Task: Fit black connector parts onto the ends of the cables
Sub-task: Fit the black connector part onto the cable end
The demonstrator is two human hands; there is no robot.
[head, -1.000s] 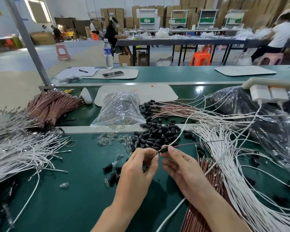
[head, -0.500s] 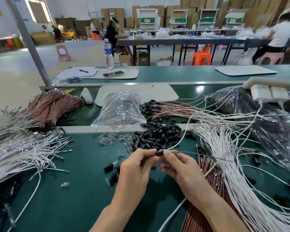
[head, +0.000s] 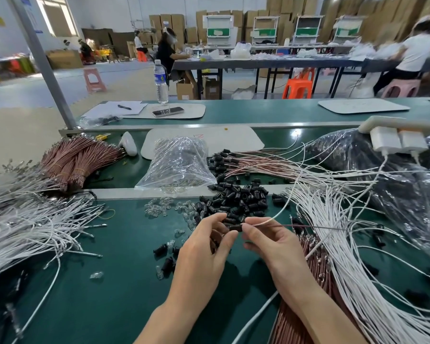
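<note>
Two bags lie on the counter (head: 104, 299): a clear bag (head: 176, 165) far behind the hands, holding small glassy bits (too small to tell apart), and a dark bag (head: 397, 189) at right, its contents unclear. The left hand (head: 206, 247) pinches a black connector part (head: 235, 227); the right hand (head: 271, 242) pinches a thin brown cable (head: 308, 226) right against it. A second ago the cable's metal tip showed between the fingers; now it is hidden.
</note>
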